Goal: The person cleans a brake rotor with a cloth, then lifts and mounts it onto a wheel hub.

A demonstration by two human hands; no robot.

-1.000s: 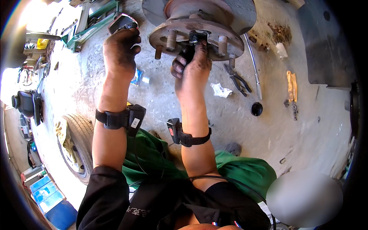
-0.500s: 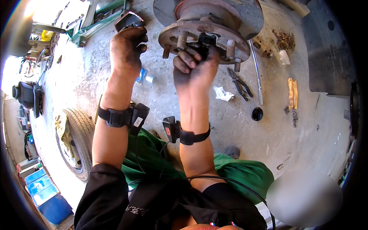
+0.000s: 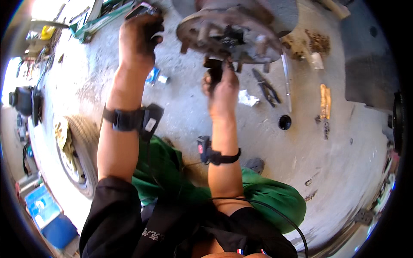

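Observation:
A rusty wheel hub (image 3: 189, 32) with several threaded studs hangs at the top, black grease-like stuff (image 3: 231, 38) in its central opening. Just below its rim is my right hand (image 3: 223, 88), withdrawn from the opening. Its blackened fingers are curled in, and motion blur and dark smears hide what they may hold. To the left of the hub, my left hand (image 3: 137, 43) is closed around a small dark container-like thing (image 3: 141, 9) with a reddish edge. Its fingers are black too. Each wrist wears a black strap with a small box.
Pliers (image 3: 266, 88), a crumpled white wrapper (image 3: 248, 98), a metal bar (image 3: 286, 81) and a round black cap (image 3: 284, 122) lie on the floor below the hub. A yellow strip (image 3: 325, 101) lies further right. At left are a tyre (image 3: 84, 137) and a green metal frame (image 3: 97, 22).
My right hand has come down out of the hub opening toward me. My left hand has risen slightly with the container-like thing. The view has shifted a little.

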